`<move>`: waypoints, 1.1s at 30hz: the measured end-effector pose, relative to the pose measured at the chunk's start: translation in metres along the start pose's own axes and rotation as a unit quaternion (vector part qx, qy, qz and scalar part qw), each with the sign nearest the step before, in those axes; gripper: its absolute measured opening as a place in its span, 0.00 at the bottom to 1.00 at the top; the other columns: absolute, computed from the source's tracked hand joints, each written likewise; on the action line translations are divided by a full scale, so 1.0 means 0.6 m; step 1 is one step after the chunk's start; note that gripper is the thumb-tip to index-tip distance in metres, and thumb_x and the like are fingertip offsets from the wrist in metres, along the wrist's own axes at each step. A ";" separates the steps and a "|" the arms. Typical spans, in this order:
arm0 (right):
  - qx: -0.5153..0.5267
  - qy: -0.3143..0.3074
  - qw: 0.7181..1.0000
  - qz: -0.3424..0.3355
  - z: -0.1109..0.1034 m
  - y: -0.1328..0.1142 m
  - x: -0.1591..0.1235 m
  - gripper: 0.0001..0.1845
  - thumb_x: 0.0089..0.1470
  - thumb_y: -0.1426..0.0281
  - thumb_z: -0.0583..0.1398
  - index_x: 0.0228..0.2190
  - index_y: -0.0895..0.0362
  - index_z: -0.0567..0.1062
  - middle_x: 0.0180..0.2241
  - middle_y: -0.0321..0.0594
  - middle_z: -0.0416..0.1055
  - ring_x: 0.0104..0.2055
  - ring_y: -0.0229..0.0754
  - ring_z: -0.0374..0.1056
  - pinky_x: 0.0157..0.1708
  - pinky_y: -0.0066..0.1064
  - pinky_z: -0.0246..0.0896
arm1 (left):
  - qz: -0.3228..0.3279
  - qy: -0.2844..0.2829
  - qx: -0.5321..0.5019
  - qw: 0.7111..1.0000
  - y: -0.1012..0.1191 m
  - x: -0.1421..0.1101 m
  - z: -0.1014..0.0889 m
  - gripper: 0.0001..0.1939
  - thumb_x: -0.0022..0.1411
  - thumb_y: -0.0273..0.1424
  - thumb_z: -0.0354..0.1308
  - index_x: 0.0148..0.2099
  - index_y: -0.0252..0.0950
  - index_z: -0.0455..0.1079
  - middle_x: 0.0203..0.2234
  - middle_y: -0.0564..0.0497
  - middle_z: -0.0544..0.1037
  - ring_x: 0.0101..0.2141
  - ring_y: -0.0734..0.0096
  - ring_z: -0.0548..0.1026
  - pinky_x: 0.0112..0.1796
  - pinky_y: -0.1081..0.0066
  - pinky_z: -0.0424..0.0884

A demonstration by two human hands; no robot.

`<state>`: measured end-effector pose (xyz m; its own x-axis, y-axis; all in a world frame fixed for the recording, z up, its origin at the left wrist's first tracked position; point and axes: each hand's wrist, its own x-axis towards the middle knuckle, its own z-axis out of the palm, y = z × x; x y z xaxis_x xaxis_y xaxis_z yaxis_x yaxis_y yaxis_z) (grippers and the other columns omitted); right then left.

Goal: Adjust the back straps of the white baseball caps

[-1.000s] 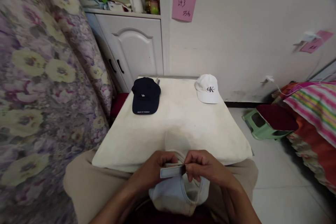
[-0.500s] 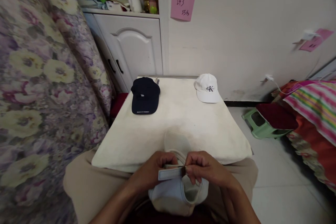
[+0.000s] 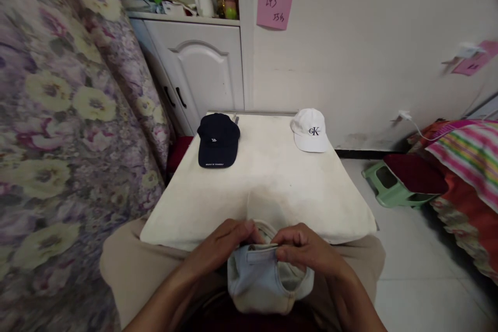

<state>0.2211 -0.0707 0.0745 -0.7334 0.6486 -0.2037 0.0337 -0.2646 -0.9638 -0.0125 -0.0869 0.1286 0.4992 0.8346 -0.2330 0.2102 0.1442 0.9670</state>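
A pale cream cap (image 3: 260, 282) lies upside down at the near edge of the table, over my lap, with its back strap (image 3: 261, 254) facing up. My left hand (image 3: 221, 249) is closed on the strap's left end and the cap's rim. My right hand (image 3: 307, 251) pinches the strap's right end between thumb and fingers. The cap's brim (image 3: 266, 207) rests on the table beyond my hands. A navy cap (image 3: 217, 140) sits at the far left of the table. At the far right is a white cap (image 3: 311, 129) with dark letters.
The table has a cream cloth (image 3: 272, 176). A floral curtain (image 3: 58, 114) hangs on the left. White cupboard (image 3: 202, 72) and wall with a pink note (image 3: 274, 4) stand behind. A green stool (image 3: 392, 187) and striped bedding (image 3: 467, 161) are on the right.
The strap, which stuck out to the left between my fingers, now lies pressed flat across the cap's back opening. My hands have come slightly lower and closer to the cap.
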 end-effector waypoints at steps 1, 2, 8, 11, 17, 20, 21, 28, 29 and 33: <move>0.000 0.004 1.000 0.001 0.000 0.001 0.000 0.19 0.51 0.55 0.67 0.32 0.59 0.79 0.17 0.28 0.60 0.17 0.28 0.49 0.16 0.21 0.43 | -0.002 0.005 0.002 1.000 0.000 0.000 0.000 0.29 0.69 0.47 0.45 0.32 0.32 0.77 0.25 0.48 0.75 0.29 0.68 0.69 0.34 0.70 0.63; 0.002 0.009 1.000 0.002 0.001 0.001 0.000 0.19 0.51 0.55 0.67 0.32 0.59 0.79 0.17 0.28 0.60 0.17 0.28 0.48 0.16 0.21 0.42 | -0.004 0.008 0.002 1.000 0.000 0.001 0.001 0.29 0.69 0.48 0.45 0.32 0.32 0.76 0.25 0.49 0.75 0.29 0.68 0.68 0.33 0.71 0.63; 0.021 0.042 0.999 0.002 0.007 -0.002 0.002 0.19 0.48 0.56 0.69 0.29 0.60 0.78 0.17 0.27 0.59 0.17 0.28 0.46 0.16 0.22 0.41 | -0.003 -0.001 -0.006 1.000 -0.008 0.002 0.007 0.28 0.68 0.50 0.47 0.32 0.32 0.75 0.25 0.50 0.73 0.27 0.70 0.66 0.29 0.72 0.61; 0.023 0.051 0.998 -0.006 0.010 -0.004 0.004 0.20 0.47 0.56 0.70 0.28 0.61 0.77 0.19 0.29 0.62 0.20 0.29 0.50 0.19 0.22 0.43 | -0.001 -0.003 -0.012 1.000 -0.011 0.003 0.011 0.27 0.67 0.50 0.47 0.31 0.33 0.73 0.22 0.52 0.69 0.26 0.72 0.63 0.28 0.72 0.58; 0.025 0.065 0.997 -0.039 0.019 -0.004 0.010 0.20 0.48 0.55 0.69 0.25 0.61 0.74 0.20 0.31 0.63 0.22 0.30 0.53 0.23 0.23 0.49 | 0.012 -0.009 -0.012 1.000 -0.005 0.007 0.018 0.25 0.67 0.49 0.48 0.29 0.34 0.70 0.22 0.53 0.66 0.26 0.72 0.61 0.28 0.71 0.56; 0.014 0.075 0.996 -0.045 0.021 -0.004 0.010 0.21 0.49 0.55 0.68 0.25 0.60 0.73 0.20 0.29 0.60 0.20 0.29 0.49 0.20 0.23 0.46 | 0.006 -0.013 -0.006 1.000 -0.005 0.008 0.019 0.23 0.66 0.48 0.50 0.29 0.34 0.68 0.23 0.54 0.64 0.26 0.72 0.60 0.28 0.71 0.55; 0.015 0.075 0.996 -0.044 0.020 -0.004 0.009 0.20 0.49 0.55 0.68 0.25 0.60 0.73 0.19 0.29 0.60 0.20 0.29 0.49 0.19 0.22 0.44 | -0.001 -0.015 -0.008 1.000 -0.006 0.008 0.019 0.22 0.65 0.48 0.52 0.30 0.34 0.68 0.23 0.54 0.64 0.26 0.73 0.60 0.27 0.72 0.54; -0.002 0.043 0.998 -0.045 -0.002 -0.012 -0.007 0.24 0.59 0.51 0.59 0.27 0.61 0.73 0.15 0.30 0.62 0.15 0.29 0.51 0.16 0.22 0.44 | -0.017 -0.037 -0.005 0.999 -0.005 0.001 0.011 0.12 0.52 0.35 0.66 0.34 0.34 0.69 0.25 0.57 0.67 0.27 0.76 0.61 0.28 0.75 0.55; -0.014 0.040 0.998 -0.048 -0.006 -0.014 -0.011 0.25 0.60 0.51 0.58 0.27 0.61 0.74 0.15 0.30 0.62 0.15 0.29 0.51 0.16 0.22 0.44 | -0.017 -0.037 -0.006 0.999 -0.004 0.000 0.009 0.11 0.54 0.35 0.65 0.34 0.33 0.69 0.25 0.58 0.67 0.27 0.76 0.60 0.28 0.75 0.54; -0.004 0.031 0.999 -0.041 -0.021 -0.021 -0.025 0.21 0.58 0.54 0.62 0.31 0.61 0.75 0.16 0.30 0.64 0.16 0.29 0.53 0.17 0.22 0.45 | -0.026 -0.031 0.013 0.999 -0.002 -0.002 0.005 0.11 0.57 0.37 0.62 0.36 0.33 0.70 0.24 0.57 0.66 0.26 0.76 0.60 0.28 0.74 0.54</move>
<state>0.2402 -0.0683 0.0874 -0.6900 0.7114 -0.1335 -0.0193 -0.2024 -0.9791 -0.0108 -0.0896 0.1275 0.5382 0.7914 -0.2899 0.2592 0.1718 0.9504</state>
